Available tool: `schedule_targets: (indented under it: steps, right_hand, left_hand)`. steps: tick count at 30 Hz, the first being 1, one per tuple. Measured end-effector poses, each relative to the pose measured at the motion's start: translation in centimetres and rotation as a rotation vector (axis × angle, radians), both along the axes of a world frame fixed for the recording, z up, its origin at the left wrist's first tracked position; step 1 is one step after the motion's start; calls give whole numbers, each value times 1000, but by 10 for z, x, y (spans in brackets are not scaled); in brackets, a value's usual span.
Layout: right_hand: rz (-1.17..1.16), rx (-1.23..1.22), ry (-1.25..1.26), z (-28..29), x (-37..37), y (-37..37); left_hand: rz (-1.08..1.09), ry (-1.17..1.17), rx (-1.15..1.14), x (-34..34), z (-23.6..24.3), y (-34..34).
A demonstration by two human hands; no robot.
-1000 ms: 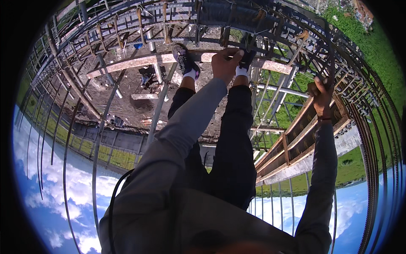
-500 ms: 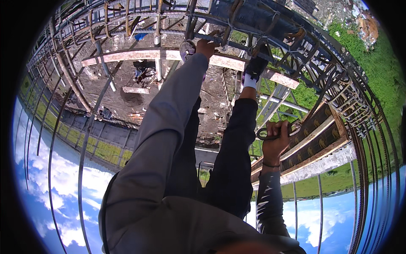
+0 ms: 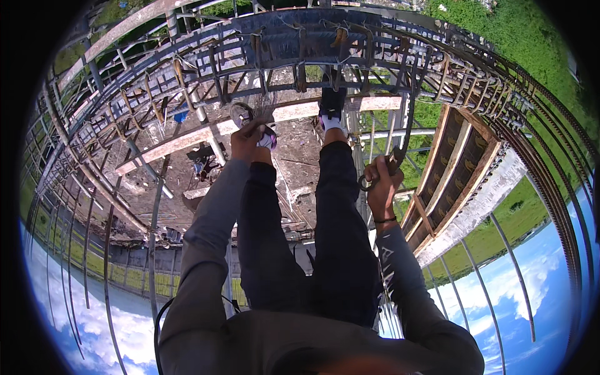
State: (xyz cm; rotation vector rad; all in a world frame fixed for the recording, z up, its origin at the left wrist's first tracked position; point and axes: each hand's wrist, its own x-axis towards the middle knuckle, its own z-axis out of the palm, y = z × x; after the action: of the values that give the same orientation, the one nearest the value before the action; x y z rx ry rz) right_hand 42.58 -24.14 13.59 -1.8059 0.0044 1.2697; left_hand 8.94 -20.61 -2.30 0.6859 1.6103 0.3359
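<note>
My left hand (image 3: 245, 144) is closed round a bundle of thin wires (image 3: 265, 107), whose loose ends fan out beyond the fingers. It hovers over my left shoe, short of the rebar cage (image 3: 300, 70). At the right, my right hand (image 3: 382, 190) grips a dark metal tool (image 3: 365, 183) with a looped end. Its far part is hard to separate from the dark bar above it. The cage curves across the top, with tied stirrups and a dark flat panel (image 3: 281, 40) along it.
My feet rest on a narrow wooden plank (image 3: 187, 142), high above littered ground (image 3: 294, 156). Timber formwork (image 3: 459, 178) stands at the right. Upright rebars (image 3: 565, 231) rise at the far right, and scaffold poles (image 3: 153, 250) at the left.
The view has turned, bringing the rebar cage more level across the top. My left hand has drawn back from the cage, showing the wires. My right hand still holds the looped tool.
</note>
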Motion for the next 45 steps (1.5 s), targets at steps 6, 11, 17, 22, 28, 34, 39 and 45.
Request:
schedule_targets:
  steps: [6, 11, 17, 22, 28, 34, 39, 45]
  right_hand:
    - [240, -126, -467, -28, 54, 12]
    - [659, -411, -957, -107, 137, 95]
    - [751, -172, -1325, -159, 185, 156]
    - [878, -136, -1214, -168, 185, 151]
    - [946, -101, -1194, -176, 194, 150]
    - [949, -116, -1205, -175, 190, 148]
    - [922, -87, -1144, -170, 191, 148]
    - [851, -60, -1060, -163, 188, 152]
  left_hand:
    - [-427, -133, -332, -23, 80, 77]
    - [-397, -394, -436, -32, 169, 142]
    - [-156, -258, -447, -50, 277, 178]
    - [24, -151, -157, -49, 374, 204]
    - [129, -115, 64, -21, 423, 249]
    - [80, -5, 38, 2, 432, 265]
    - [7, -141, -88, 19, 430, 294]
    - [-190, -101, -159, 64, 418, 338]
